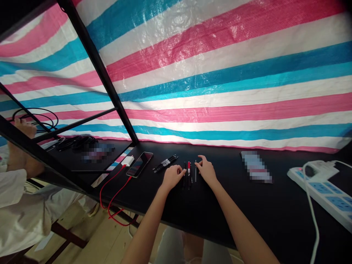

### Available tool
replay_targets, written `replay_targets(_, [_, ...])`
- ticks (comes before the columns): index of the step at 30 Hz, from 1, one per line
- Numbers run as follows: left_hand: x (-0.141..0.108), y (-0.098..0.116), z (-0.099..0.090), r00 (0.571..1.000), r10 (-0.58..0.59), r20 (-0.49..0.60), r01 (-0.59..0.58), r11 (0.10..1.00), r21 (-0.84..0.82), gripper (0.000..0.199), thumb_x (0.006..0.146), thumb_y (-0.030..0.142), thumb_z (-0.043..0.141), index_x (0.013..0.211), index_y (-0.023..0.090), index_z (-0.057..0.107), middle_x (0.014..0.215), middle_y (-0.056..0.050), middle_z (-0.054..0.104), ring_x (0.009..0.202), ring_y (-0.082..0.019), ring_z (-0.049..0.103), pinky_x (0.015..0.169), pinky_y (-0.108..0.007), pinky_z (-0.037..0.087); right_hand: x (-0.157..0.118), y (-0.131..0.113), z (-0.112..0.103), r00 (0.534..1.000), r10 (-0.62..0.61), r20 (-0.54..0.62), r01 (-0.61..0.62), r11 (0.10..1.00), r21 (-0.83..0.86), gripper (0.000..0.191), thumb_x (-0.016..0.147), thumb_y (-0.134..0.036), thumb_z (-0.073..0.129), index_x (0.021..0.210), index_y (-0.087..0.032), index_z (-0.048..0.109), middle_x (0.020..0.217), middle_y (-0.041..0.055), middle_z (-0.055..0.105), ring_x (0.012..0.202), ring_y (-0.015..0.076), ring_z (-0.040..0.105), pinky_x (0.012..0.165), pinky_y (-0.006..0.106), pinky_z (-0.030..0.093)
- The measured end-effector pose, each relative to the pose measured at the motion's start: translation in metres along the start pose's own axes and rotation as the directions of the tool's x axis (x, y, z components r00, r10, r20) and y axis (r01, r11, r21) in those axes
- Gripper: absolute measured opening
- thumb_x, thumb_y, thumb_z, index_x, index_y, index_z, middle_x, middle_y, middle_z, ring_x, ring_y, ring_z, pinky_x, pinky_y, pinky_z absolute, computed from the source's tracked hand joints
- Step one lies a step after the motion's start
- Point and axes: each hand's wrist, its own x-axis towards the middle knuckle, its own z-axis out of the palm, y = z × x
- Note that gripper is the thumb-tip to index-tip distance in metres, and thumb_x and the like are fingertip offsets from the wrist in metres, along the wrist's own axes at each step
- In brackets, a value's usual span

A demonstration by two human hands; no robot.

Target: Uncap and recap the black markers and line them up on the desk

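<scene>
Several pen parts lie in a row between my hands on the black desk (176,209). My left hand (172,177) is closed, its thumb and fingertips pinched at a thin black pen (184,180) on the left of the row. Beside that pen lies a red and white pen piece (189,168) with dark slim parts below it. My right hand (208,170) has its thumb and index finger apart, near the upper end of a slim greyish pen tube (195,173). Left of my left hand, several black pens (165,163) lie together at a slant.
A phone (140,164), white charger (127,160) and red cable (111,180) lie left. A blurred item (255,167) and a white power strip (324,190) are right. Past the black frame (100,68), another person's hand (25,127) is near black cables.
</scene>
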Motion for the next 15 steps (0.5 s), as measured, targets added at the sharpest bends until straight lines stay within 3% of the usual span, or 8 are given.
replay_targets(6, [0.0005,0.0008,0.0009,0.999,0.017,0.029,-0.017,1.000,-0.014,0.029,0.081,0.041,0.044,0.067,0.018,0.055,0.066,0.001,0.053,0.064,-0.012,0.049,0.057,-0.024,0.031,-0.0050,-0.0103,0.0000,0.993,-0.049,0.109,0.074,0.968,-0.238,0.029,0.077,-0.028,0.055,0.105,-0.025,0.053,0.077,-0.0005,0.063,0.076,0.0173,0.058,0.058,0.024,0.034])
replay_targets(15, [0.0007,-0.0013,0.0072,0.997,0.074,-0.014,-0.074,0.997,-0.006,0.030,0.083,0.042,0.041,0.068,0.018,0.052,0.065,0.001,0.053,0.065,-0.012,0.047,0.057,-0.023,0.029,-0.0039,-0.0100,-0.0013,0.987,-0.029,0.160,0.066,0.971,-0.231,0.029,0.073,-0.028,0.059,0.102,-0.028,0.054,0.077,-0.0028,0.063,0.074,0.0157,0.057,0.055,0.023,0.030])
